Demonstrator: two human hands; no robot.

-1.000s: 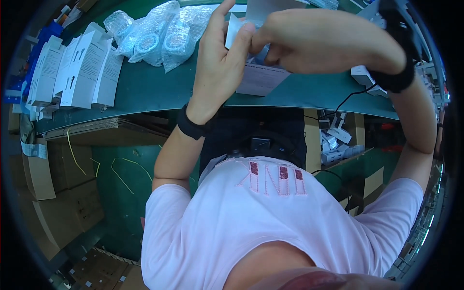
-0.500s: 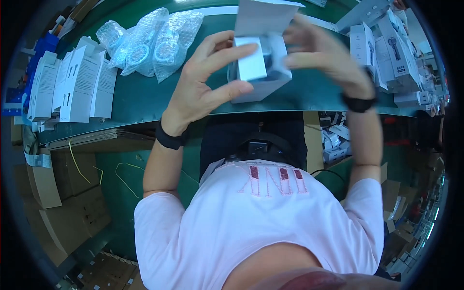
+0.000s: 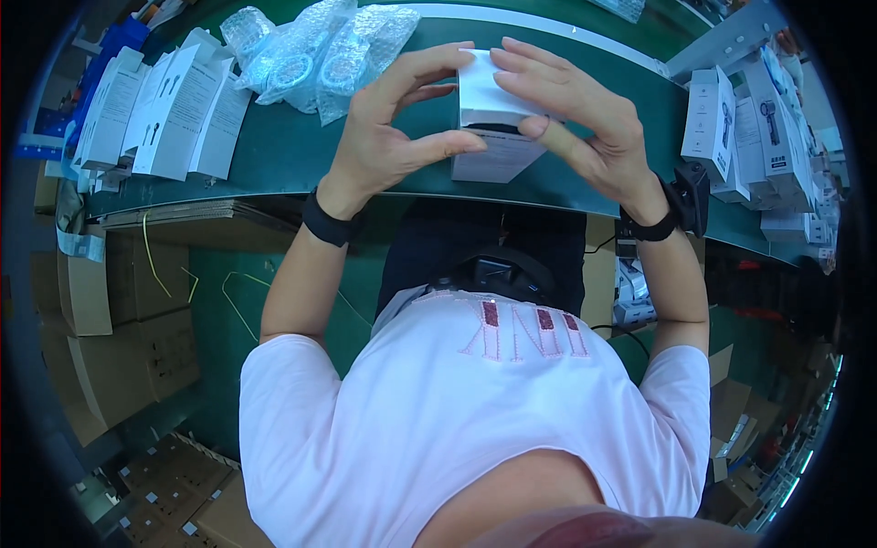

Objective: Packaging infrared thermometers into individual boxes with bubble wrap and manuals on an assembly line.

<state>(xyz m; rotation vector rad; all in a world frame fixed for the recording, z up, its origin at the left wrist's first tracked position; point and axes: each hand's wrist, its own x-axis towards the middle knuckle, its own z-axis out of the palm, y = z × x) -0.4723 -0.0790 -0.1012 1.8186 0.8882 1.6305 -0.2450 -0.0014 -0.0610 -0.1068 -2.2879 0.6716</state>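
Note:
A white carton [image 3: 498,160] stands upright on the green bench in front of me. Its top lid [image 3: 489,91] is folded over, with a thin dark gap along the front edge. My left hand [image 3: 393,128] is curved round the left side, fingertips at the lid's far edge and thumb by the front corner. Across the right part of the lid lie the fingers of my right hand [image 3: 585,123], its thumb pressing at the front edge. What is inside the carton is hidden by the lid.
Several bubble-wrapped items [image 3: 301,64] lie at the back left. White printed cartons [image 3: 174,114] stand on the left, with more white cartons [image 3: 708,123] on the right. Brown cardboard boxes [image 3: 137,356] sit below the bench's left end.
The carton's raised lid has come down over the opening, hiding the small white box and contents. My right hand has moved from beside the carton onto the lid.

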